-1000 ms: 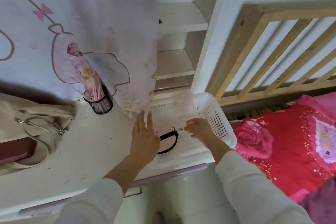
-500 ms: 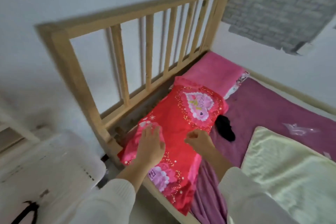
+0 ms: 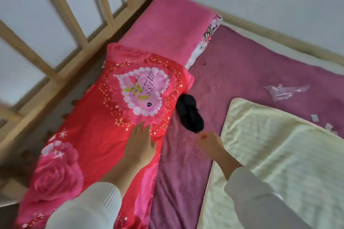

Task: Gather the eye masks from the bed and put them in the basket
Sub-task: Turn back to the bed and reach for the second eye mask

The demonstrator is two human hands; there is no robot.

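A crumpled black fabric eye mask (image 3: 190, 113) lies on the purple bed sheet (image 3: 242, 65), at twelve o'clock from the empty, loosely curled right hand (image 3: 209, 144), while the left hand (image 3: 140, 147), fingers spread flat, rests on the red rose-printed pillow (image 3: 89, 135).

Soft even daylight, no glare, faint shadow beneath the headboard (image 3: 61, 29) at ten o'clock, motion blur throughout, hands smeared, wide-angle bending of rails toward the edges

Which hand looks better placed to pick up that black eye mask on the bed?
Probably the right hand: its fingertips are just short of the black eye mask on the purple sheet. The left hand is farther off, over the red pillow.
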